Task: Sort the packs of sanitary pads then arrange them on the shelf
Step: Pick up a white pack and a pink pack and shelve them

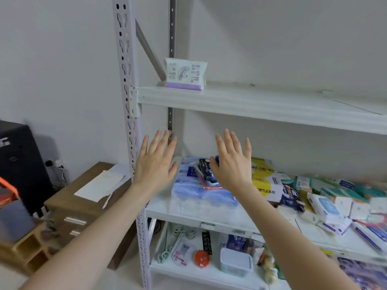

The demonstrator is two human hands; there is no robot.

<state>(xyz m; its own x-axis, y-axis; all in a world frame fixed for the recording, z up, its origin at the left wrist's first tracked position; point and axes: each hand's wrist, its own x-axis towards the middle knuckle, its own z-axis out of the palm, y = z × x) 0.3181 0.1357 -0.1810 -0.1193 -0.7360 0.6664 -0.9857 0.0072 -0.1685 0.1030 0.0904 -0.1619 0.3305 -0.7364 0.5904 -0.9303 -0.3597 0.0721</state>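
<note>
One white and purple pack of pads (185,73) stands upright at the left end of the white upper shelf (261,105). Both my hands are raised below that shelf with straight, spread fingers and hold nothing: my left hand (156,160) by the shelf post, my right hand (232,162) a little to its right. Under them, on the middle shelf (199,212), a dark pack with a pink edge (207,174) lies on a big blue pack (194,191). Several mixed packs (326,201) are heaped further right.
A yellow and white box (265,178) sits behind my right hand. The bottom shelf holds a plastic tub (235,261), a red round thing (201,258) and hooks. A wooden drawer unit (83,206) with paper stands to the left, beside a black case (18,162).
</note>
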